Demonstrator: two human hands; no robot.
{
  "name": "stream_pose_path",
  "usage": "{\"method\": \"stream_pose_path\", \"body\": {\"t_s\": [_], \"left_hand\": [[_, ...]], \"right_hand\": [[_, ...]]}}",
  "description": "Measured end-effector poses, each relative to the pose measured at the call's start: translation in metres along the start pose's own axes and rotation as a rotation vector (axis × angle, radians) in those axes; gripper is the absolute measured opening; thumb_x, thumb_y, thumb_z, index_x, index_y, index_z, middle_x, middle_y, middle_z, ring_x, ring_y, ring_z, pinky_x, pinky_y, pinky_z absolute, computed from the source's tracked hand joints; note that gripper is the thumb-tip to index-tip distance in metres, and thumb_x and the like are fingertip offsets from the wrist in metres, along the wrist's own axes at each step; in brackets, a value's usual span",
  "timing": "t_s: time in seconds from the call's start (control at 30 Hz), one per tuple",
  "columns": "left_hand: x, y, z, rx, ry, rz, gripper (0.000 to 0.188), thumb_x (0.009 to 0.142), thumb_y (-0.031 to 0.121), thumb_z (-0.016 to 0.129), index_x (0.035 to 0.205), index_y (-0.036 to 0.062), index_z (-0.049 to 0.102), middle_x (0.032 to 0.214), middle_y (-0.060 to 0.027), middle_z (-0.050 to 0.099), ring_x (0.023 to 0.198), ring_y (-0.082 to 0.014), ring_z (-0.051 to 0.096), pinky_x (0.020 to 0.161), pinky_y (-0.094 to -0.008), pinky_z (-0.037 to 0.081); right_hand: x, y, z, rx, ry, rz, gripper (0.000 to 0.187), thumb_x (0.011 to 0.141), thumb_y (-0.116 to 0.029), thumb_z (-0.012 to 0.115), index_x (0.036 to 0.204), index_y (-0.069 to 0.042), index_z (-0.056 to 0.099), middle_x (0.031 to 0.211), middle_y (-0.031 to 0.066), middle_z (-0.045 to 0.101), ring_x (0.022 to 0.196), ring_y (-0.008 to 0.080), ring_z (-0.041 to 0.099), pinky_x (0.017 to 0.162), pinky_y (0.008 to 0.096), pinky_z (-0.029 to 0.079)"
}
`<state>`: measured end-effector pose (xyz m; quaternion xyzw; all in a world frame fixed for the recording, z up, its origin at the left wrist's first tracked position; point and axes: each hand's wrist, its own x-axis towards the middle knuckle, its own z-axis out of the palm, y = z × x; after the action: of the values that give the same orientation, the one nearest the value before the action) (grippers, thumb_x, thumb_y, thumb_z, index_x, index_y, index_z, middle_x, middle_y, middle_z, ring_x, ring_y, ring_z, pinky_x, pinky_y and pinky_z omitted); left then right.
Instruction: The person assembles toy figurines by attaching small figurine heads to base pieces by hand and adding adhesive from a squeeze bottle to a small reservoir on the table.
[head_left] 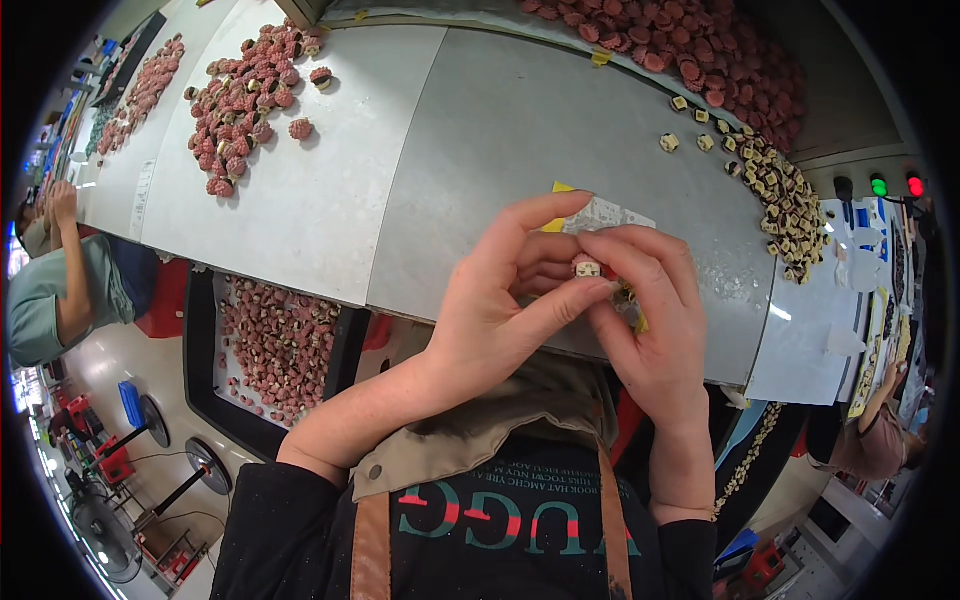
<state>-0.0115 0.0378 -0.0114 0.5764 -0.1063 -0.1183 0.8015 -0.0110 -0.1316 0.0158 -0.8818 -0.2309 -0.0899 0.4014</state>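
Note:
Between the fingertips of both hands, over the grey worktable [430, 200], is a small cream doll head [588, 268] with a pinkish-red cap. My left hand [490, 300] closes on it from the left, the thumb below it. From the right, my right hand [655, 320] meets it with bent fingers. Just beyond the hands, a pale speckled sheet [610, 214] and a yellow piece [560, 188] show, partly covered by the fingers. My palms hide whatever lies directly underneath.
Reddish scalloped caps [690, 50] are heaped at the back right, above loose cream-and-dark heads [790, 200]. Capped heads [235, 120] lie in a pile at the left. A black-rimmed tray [200, 370] holds many more. One person [70, 290] sits left, another [875, 440] right.

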Motion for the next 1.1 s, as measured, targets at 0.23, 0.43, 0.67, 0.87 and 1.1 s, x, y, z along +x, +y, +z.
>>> {"method": "stream_pose_path", "body": {"t_s": [0.23,0.43,0.67,0.87,1.1], "left_hand": [[-0.001,0.0,-0.001,0.067,-0.043,0.049,0.061,0.09,-0.003,0.063,0.143,0.0043,0.032,0.117,-0.0114,0.061,0.105,-0.0136,0.061,0.091,-0.0279,0.051],[-0.002,-0.011,0.002,0.098,0.0,0.143,0.054,0.089,0.004,0.066,0.137,0.0047,0.041,0.109,-0.0125,0.065,0.099,-0.0182,0.066,0.088,-0.0317,0.054],[-0.002,-0.006,-0.003,0.244,-0.064,0.136,0.054,0.091,0.0,0.063,0.138,0.0031,0.038,0.116,-0.0104,0.06,0.104,-0.013,0.06,0.09,-0.028,0.05],[-0.002,-0.001,0.001,0.183,-0.042,0.075,0.048,0.091,0.001,0.064,0.134,0.0028,0.043,0.114,-0.0102,0.062,0.101,-0.0145,0.062,0.088,-0.0282,0.051],[0.03,0.019,-0.072,1.4,0.022,0.508,0.028,0.077,0.004,0.069,0.104,0.0072,0.062,0.105,-0.0076,0.066,0.107,-0.0308,0.059,0.094,-0.0383,0.048]], "right_hand": [[-0.008,0.006,0.001,0.072,0.008,0.039,0.035,0.077,0.004,0.066,0.111,-0.005,0.063,0.114,0.0131,0.058,0.102,0.0267,0.06,0.086,0.0341,0.05],[-0.008,0.006,0.004,0.1,0.045,0.045,0.032,0.077,0.004,0.066,0.109,-0.003,0.063,0.113,0.0134,0.059,0.102,0.0262,0.06,0.085,0.0336,0.05],[-0.007,0.013,0.007,-0.081,0.085,-0.118,0.03,0.076,0.003,0.068,0.105,-0.003,0.065,0.105,0.0107,0.063,0.098,0.0265,0.06,0.085,0.0351,0.049],[-0.008,0.009,0.005,-0.073,0.084,-0.079,0.032,0.075,0.004,0.068,0.106,-0.003,0.065,0.106,0.0109,0.064,0.099,0.0274,0.06,0.085,0.035,0.049],[-0.008,0.043,-0.048,-0.259,0.004,0.078,0.021,0.089,-0.003,0.059,0.11,-0.002,0.064,0.103,0.0128,0.065,0.096,0.0257,0.062,0.082,0.0344,0.049]]}}
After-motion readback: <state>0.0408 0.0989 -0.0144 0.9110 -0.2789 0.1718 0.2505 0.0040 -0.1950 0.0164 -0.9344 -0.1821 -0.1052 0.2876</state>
